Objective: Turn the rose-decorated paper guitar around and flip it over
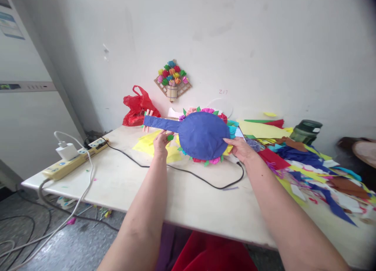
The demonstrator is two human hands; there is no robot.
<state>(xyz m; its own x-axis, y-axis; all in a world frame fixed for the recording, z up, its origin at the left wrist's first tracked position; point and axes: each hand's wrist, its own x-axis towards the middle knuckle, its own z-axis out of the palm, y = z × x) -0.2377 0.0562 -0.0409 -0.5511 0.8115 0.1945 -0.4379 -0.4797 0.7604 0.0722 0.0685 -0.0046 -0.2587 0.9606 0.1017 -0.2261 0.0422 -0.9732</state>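
Flowers [205, 161] peek from behind the blue paper fan [201, 135] at centre frame, left hand [161, 142] fingers pinching its handle, right hand [239, 148] fingers gripping its rim.

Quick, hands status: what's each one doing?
Left hand: closed, pinching a green piece by the fan.
Right hand: gripping the fan's right edge.

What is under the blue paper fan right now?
Beneath the blue paper fan, coloured paper flowers and green leaves peek past its rim, with yellow paper on the table. The right hand grips the edge; the left hand is by the handle. Everything under the disc's middle is covered.
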